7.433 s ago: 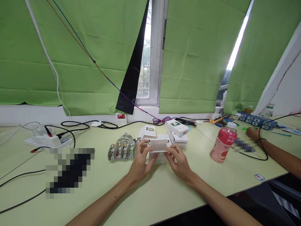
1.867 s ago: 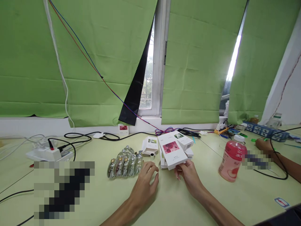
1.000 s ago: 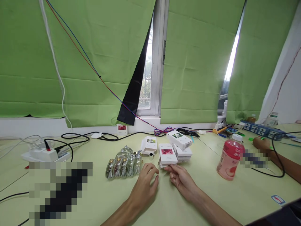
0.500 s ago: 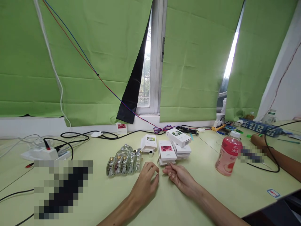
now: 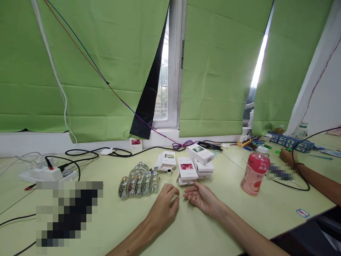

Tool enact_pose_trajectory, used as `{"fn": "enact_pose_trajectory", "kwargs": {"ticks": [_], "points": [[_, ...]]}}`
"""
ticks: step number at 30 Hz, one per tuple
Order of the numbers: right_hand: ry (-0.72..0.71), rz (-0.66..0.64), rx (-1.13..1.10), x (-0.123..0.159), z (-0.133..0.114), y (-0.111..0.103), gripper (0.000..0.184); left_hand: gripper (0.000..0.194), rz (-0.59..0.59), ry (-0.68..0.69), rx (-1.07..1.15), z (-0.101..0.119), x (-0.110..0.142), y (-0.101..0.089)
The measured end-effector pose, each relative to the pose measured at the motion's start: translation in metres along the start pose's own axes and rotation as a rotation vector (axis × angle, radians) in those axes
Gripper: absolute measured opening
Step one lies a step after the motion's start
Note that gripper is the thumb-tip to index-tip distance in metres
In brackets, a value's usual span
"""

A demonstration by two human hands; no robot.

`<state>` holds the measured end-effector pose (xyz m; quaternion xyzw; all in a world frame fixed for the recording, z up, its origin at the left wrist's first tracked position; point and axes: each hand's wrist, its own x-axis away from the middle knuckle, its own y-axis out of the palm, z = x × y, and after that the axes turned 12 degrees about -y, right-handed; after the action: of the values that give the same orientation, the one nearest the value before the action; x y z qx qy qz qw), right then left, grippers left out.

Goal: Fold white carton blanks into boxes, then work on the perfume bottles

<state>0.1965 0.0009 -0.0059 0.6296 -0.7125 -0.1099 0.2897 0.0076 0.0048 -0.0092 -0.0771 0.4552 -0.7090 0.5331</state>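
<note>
The red-flower box lay between the front and back edges of the bench. Just beside it was the right hand, fingers loosely bent, empty; the left hand, fingers half-curled and empty, was near the clear bottles.

The white boxes are smooth paper card, hardly shiny. The little bottles are clear and very shiny, glass or plastic, hard to tell. A small cap shines like metal. The drink bottle looks like glossy plastic. The table is smooth. The green curtain looks like matt, creased cloth.
</note>
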Motion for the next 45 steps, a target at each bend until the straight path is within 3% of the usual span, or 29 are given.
{"fn": "enact_pose_trajectory", "kwargs": {"ticks": [8, 13, 20, 25, 30, 34, 39, 42, 45], "points": [[0.054, 0.041, 0.061, -0.001, -0.002, 0.004, 0.052, 0.014, -0.005, -0.004, -0.002, -0.001, -0.001, 0.001], [0.062, -0.036, 0.181, 0.001, -0.003, 0.004, 0.054, 0.014, -0.015, -0.017, -0.009, -0.002, -0.001, 0.001], [-0.184, -0.387, 0.599, 0.008, 0.014, 0.006, 0.042, 0.015, -0.01, -0.023, -0.029, -0.003, -0.001, 0.002], [-0.294, -0.42, 0.878, 0.016, 0.025, 0.012, 0.031, 0.013, 0.083, -0.075, -0.036, -0.001, -0.002, -0.001], [-0.488, -0.473, 1.087, 0.027, 0.024, 0.024, 0.02, 0.01, 0.295, -0.072, 0.041, 0.0, 0.0, -0.003], [-0.817, -0.489, 1.255, 0.024, 0.014, 0.039, 0.019, 0.005, 0.428, 0.057, 0.115, 0.002, 0.004, -0.003], [-0.88, -0.412, 1.325, 0.002, -0.007, 0.064, 0.02, 0.009, 0.468, 0.306, 0.118, 0.014, 0.012, -0.005], [-0.897, -0.421, 1.394, -0.013, -0.02, 0.081, 0.025, 0.014, 0.39, 0.42, -0.002, 0.02, 0.016, -0.007], [-0.913, -0.38, 1.695, -0.027, -0.032, 0.095, 0.026, 0.021, 0.261, 0.497, -0.133, 0.021, 0.018, -0.006]]}}
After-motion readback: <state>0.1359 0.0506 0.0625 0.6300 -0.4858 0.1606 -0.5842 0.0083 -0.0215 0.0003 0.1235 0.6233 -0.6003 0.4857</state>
